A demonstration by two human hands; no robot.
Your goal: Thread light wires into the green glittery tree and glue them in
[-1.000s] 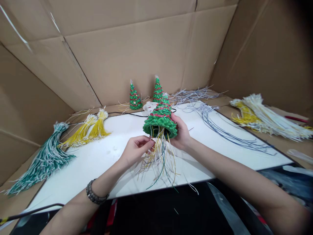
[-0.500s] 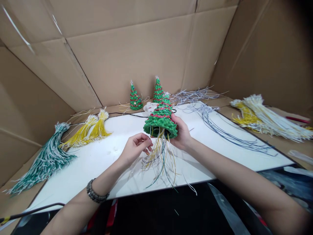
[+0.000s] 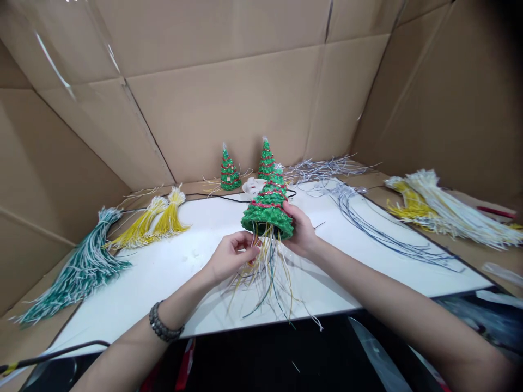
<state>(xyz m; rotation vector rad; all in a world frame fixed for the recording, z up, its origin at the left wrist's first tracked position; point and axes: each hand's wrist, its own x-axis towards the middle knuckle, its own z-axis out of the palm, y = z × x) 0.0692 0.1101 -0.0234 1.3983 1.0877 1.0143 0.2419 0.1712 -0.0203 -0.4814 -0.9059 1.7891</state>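
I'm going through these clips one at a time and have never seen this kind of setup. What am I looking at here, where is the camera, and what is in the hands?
There is no machine here: these are a person's two bare hands, filmed by a camera worn on the head, looking forward and down.

The right hand holds a small green glittery tree by its base, above a white board. Thin wires hang from under the tree, and the left hand pinches some of them.

Lying around: a green and white wire bundle and yellow bundles on the left, loose grey wires and more yellow and white bundles on the right. Two more little trees stand at the back. Cardboard walls enclose the workspace.
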